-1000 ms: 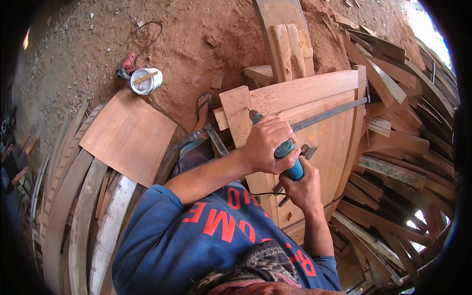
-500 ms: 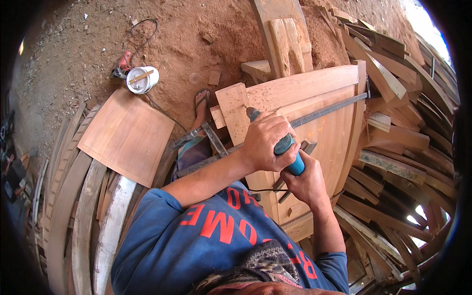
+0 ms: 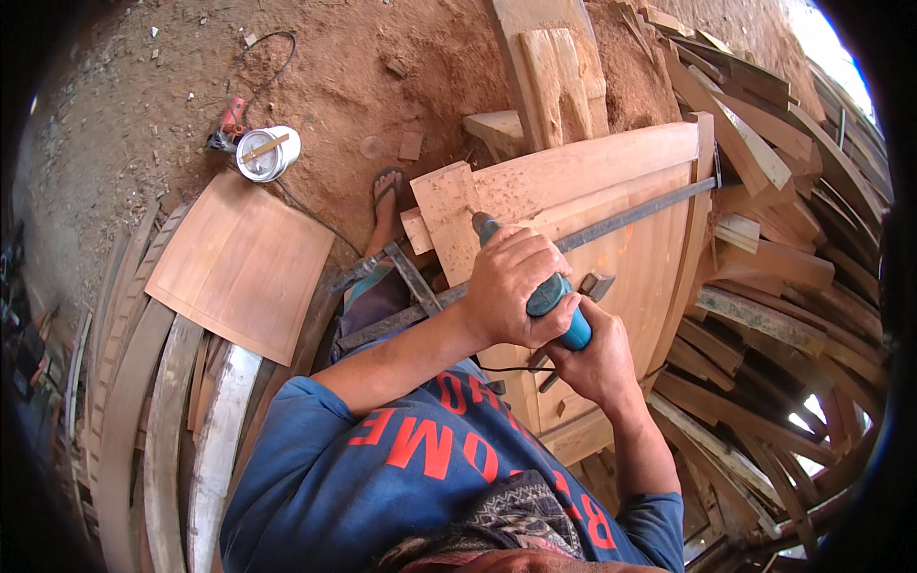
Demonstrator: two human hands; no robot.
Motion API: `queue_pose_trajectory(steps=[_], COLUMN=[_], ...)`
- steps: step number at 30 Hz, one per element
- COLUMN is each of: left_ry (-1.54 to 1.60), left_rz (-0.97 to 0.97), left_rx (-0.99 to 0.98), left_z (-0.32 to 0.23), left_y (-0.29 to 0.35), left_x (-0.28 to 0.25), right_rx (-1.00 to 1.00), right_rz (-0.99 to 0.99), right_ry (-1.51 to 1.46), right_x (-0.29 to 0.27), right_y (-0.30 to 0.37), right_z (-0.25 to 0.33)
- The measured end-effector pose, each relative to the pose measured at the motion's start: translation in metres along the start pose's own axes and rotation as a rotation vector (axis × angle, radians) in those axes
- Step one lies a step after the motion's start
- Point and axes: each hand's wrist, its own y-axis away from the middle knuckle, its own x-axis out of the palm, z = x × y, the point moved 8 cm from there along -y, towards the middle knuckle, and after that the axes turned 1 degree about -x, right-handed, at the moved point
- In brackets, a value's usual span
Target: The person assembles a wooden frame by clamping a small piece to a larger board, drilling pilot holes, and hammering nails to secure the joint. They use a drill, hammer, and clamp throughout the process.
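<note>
A teal power drill (image 3: 545, 295) is held in both my hands, its bit end against the corner of a wooden door-like panel (image 3: 621, 263). My left hand (image 3: 516, 286) wraps around the drill's body near the front. Behind it, my right hand (image 3: 594, 358) grips the rear part; its finger on any trigger is hidden. Wood chips lie scattered around the bit on the panel's frame. A long metal bar clamp (image 3: 642, 217) crosses the panel just beyond my hands, with its end piece by my left forearm. A black cord runs from the drill toward my shirt.
Left of me, a flat wooden panel (image 3: 244, 263) rests on long boards (image 3: 172, 420). Beyond it stand a white bucket (image 3: 283, 156) with a stick across it and a red-and-black power tool (image 3: 230, 119) on the dirt. Stacked timber (image 3: 764, 329) crowds the right side.
Both hands keep their grip on the drill, and its bit end stays at the same corner of the panel. The view has shifted slightly.
</note>
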Motion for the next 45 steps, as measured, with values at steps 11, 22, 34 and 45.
queue_pose_trajectory(steps=[11, 22, 34, 45], left_ry=[-0.045, -0.026, -0.031, -0.028], left_rz=[0.022, 0.004, 0.006, -0.003], left_rx=[0.048, 0.037, 0.045, 0.063], left_z=[0.002, 0.012, 0.016, 0.022], left_y=[-0.001, 0.003, 0.005, 0.007], left_x=[-0.001, -0.002, -0.005, -0.004], right_rx=[-0.031, -0.058, -0.088, -0.037], right_rz=[-0.010, -0.020, -0.051, -0.031], right_ry=[0.050, 0.095, 0.119, 0.122], right_x=[-0.001, 0.003, 0.005, 0.004], right_y=[-0.005, -0.012, -0.017, -0.020], right_z=[-0.001, 0.001, 0.001, 0.006])
